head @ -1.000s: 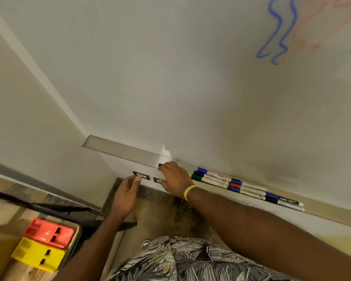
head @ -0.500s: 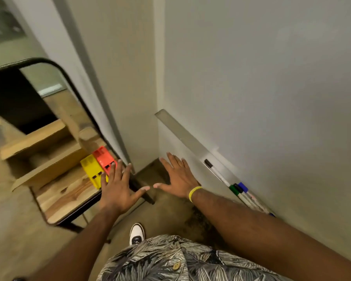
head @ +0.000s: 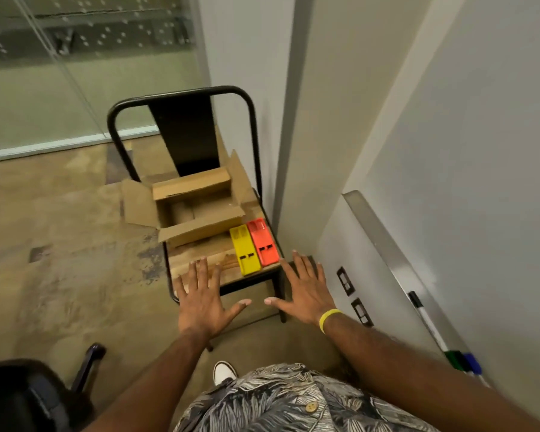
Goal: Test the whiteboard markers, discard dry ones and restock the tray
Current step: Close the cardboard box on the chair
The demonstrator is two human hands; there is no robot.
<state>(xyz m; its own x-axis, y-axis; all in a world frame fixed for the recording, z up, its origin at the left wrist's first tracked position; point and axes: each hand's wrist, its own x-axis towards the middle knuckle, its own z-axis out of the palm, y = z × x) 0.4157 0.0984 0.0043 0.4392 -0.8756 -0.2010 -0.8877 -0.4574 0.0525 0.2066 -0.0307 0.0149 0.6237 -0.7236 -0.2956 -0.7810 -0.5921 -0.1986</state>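
Left hand point(head: 200, 302) flat, fingers spread, holding nothing, over front edge of wood-seated black metal chair point(head: 184, 132); right hand point(head: 304, 289) likewise, just beside it. Yellow plastic box point(head: 245, 254) touching orange plastic box point(head: 262, 241) on seat, open brown cardboard box point(head: 194, 207) behind. White black-capped whiteboard marker point(head: 424, 319) lies in silver metal tray point(head: 378, 232), right of both hands

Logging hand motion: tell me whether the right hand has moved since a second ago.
Yes. The right hand left the marker tray, moving left past the wall outlets, and now hovers open by the chair seat's front corner.
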